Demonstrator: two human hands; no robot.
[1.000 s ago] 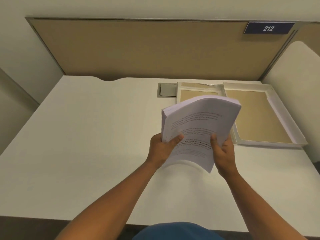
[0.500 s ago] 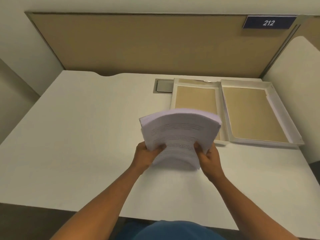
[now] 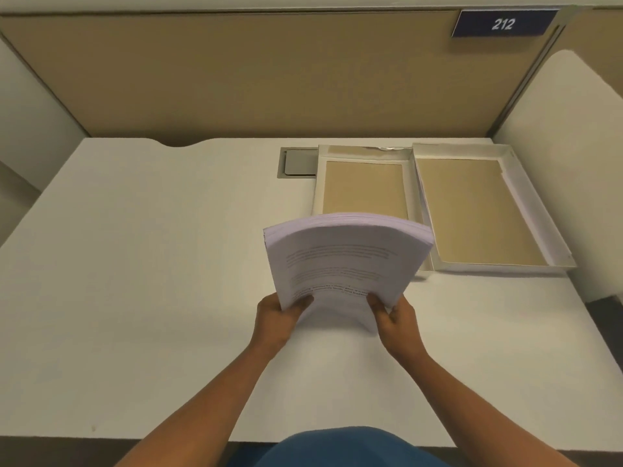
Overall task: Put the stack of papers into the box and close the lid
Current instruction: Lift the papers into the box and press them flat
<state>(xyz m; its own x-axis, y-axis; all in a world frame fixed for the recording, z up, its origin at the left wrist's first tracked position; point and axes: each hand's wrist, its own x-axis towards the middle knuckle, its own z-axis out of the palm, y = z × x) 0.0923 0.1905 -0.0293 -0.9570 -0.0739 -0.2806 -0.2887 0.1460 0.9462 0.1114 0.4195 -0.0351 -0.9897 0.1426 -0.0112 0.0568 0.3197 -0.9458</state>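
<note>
At the centre of the frame, the left hand and right hand grip the stack of papers by its lower corners, raised above the bench, just below the open box and its lid.

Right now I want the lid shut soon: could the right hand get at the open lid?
Probably not yet: the right hand and left hand both grip the stack of papers. The lid lies open with nothing on it.

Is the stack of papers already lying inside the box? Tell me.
No, both hands, left hand and right hand, hold the stack of papers upright above the desk, in front of the open box.
</note>
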